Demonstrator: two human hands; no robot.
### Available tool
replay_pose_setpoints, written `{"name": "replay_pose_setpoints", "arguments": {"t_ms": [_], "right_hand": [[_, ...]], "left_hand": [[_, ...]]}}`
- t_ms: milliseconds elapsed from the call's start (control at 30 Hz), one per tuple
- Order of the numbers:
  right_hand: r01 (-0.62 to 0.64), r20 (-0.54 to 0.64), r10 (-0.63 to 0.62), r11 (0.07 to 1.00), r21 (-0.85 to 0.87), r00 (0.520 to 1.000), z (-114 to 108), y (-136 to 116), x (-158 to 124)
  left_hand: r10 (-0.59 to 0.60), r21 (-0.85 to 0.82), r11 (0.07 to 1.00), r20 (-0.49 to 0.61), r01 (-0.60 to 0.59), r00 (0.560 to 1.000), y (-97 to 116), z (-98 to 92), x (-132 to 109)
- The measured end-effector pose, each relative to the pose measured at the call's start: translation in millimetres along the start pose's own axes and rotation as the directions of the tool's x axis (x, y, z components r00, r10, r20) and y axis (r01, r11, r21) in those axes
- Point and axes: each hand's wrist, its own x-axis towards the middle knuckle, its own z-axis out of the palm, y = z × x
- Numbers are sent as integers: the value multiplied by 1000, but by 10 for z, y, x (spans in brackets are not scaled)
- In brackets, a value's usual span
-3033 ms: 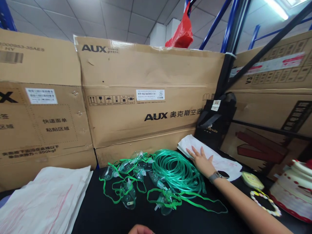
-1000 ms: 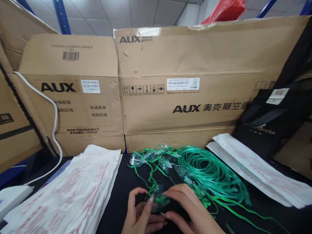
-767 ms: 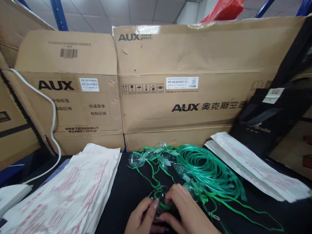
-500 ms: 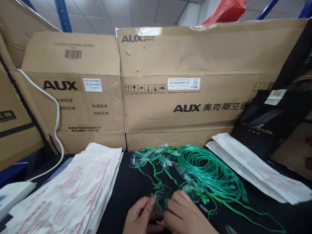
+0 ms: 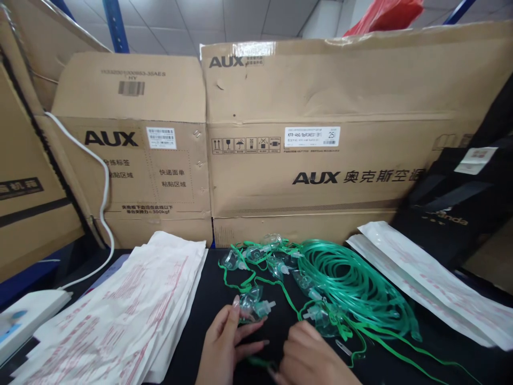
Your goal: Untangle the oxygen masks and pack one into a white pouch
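My left hand (image 5: 222,339) holds a clear oxygen mask (image 5: 251,305) by its edge between thumb and finger, its pale connector pointing right. The other fingers are spread below it. To the right, my right hand (image 5: 312,353) is closed, its fingertips on a blurred green strap (image 5: 259,362) that runs toward my left hand. Beyond my hands lie several more clear masks (image 5: 277,266) with tangled green straps. A coil of green tubing (image 5: 348,283) rests beside them. Just right of my right hand is another mask (image 5: 320,315).
A stack of white printed pouches (image 5: 120,305) lies at the left, near a white power strip (image 5: 30,321) with its cable. More white pouches (image 5: 425,278) lie at the right by a black bag (image 5: 444,198). Large cardboard boxes (image 5: 256,187) stand behind the black table.
My hands have moved apart. The mask in my left hand is turned and raised, its connector now showing. Another mask at the back left has turned over. The view has shifted slightly left.
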Motion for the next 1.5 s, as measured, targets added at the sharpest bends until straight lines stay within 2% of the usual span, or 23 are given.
{"name": "replay_pose_setpoints", "arguments": {"t_ms": [67,167,233,333,433,533,633,700,733,800,900,1033,1100,1233,1367,1500], "right_hand": [[-171,34,172,985,-26,985,-72,82,32],[-341,-19,341,939,-39,940,-156,213,58],[-352,-29,352,936,5,935,-181,249,55],[-307,60,301,942,139,952,-183,219,47],[-337,109,319,896,290,941,-157,195,67],[-427,113,429,764,483,896,-110,253,96],[-496,196,521,533,685,831,-60,338,104],[-513,270,537,376,772,800,-35,367,98],[-511,292,536,322,797,792,-25,369,95],[-502,300,532,289,815,792,-15,354,92],[-509,270,539,363,780,798,-25,302,92],[-530,162,572,566,631,804,-62,217,81],[-498,97,545,660,562,833,-68,178,61],[-389,-45,443,828,404,896,-56,128,11],[-301,-125,333,928,220,935,-87,117,-3],[-223,-117,232,971,85,966,-166,93,24]], "left_hand": [[6,8,1000,-14,-6,1000,-11,-1,5],[8,45,999,-7,-8,1000,-37,1,7],[25,135,990,47,-31,999,-67,5,-3],[64,264,959,163,-106,985,-121,10,-33],[64,273,955,203,-119,977,-158,10,-50],[92,225,966,156,-126,983,-179,10,-33],[130,253,952,173,-172,976,-204,19,-7],[142,284,939,203,-197,969,-213,28,-3],[150,291,934,210,-208,966,-213,32,-7],[201,303,918,207,-258,958,-201,34,-27],[301,353,864,213,-360,930,-173,24,-62],[197,501,809,263,-309,944,-164,9,-80],[170,534,793,267,-293,948,-165,12,-87],[220,534,777,268,-334,938,-161,26,-123],[250,520,772,280,-365,927,-172,14,-138],[235,502,790,282,-352,930,-174,-12,-116]]}}
